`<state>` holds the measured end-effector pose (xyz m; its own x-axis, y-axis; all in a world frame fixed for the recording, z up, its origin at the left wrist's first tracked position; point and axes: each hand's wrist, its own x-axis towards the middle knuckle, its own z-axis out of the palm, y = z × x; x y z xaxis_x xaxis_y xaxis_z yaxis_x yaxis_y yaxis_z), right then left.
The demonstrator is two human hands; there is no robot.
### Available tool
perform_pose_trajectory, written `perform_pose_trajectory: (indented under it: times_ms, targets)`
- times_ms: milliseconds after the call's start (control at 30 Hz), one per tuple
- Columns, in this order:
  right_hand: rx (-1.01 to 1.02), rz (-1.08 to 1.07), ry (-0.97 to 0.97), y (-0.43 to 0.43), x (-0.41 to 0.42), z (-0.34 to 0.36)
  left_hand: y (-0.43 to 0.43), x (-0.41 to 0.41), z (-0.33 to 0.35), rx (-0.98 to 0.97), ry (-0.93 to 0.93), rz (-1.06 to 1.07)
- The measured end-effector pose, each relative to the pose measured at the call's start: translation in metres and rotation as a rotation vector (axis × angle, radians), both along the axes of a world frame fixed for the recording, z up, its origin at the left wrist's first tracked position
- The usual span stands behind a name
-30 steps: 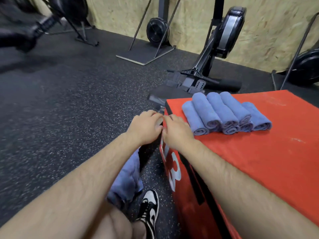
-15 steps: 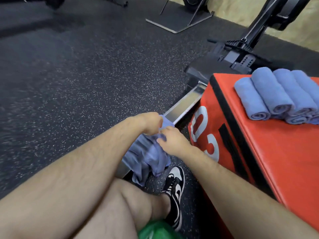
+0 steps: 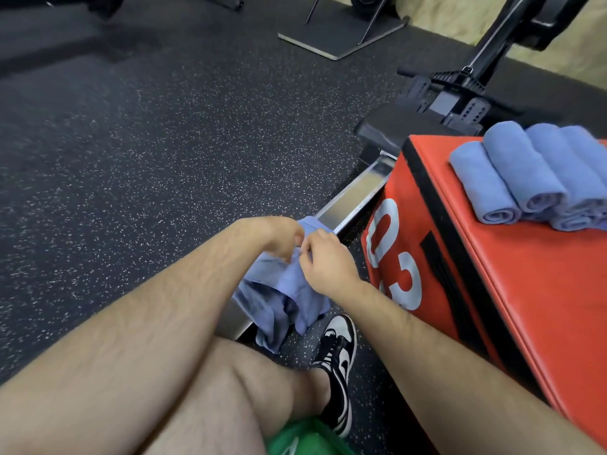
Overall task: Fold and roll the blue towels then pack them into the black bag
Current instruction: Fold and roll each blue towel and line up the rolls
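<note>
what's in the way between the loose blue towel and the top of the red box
Nothing visible. The left hand and right hand pinch the loose towel, which hangs low beside the red box. Only open air lies between it and the box top in front of the rolled towels.

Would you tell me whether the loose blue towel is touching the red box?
Apart: the head view shows speckled floor between the loose towel and the red box.

Red box [image 3: 542, 307] on speckled black floor [image 3: 164, 142], rolled blue towels [image 3: 519, 172] on top — side by side
</note>
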<state>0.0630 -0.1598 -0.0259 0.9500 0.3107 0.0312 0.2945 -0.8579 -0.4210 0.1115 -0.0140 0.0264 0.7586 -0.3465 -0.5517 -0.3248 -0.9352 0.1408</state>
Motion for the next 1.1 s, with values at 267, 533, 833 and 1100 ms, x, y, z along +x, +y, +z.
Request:
perform_pose_trajectory:
  times_ms: [267,533,833,1100]
  targets:
    - [0.217,-0.132,-0.019,-0.034,0.014,0.051,-0.016,0.006,0.025,-0.433,-0.347,0.093]
    - [0.374,-0.114,-0.080,-0.084,0.028,0.124,-0.056,0.001,0.071,-0.824,-0.648,0.066]
    - [0.542,-0.292,-0.395,-0.185,-0.019,0.220,-0.147,-0.027,0.133,-1.032,-0.700,0.008]
    - [0.552,-0.492,-0.598,-0.313,-0.102,0.288,-0.301,-0.073,0.199,-1.236,-0.897,-0.113]
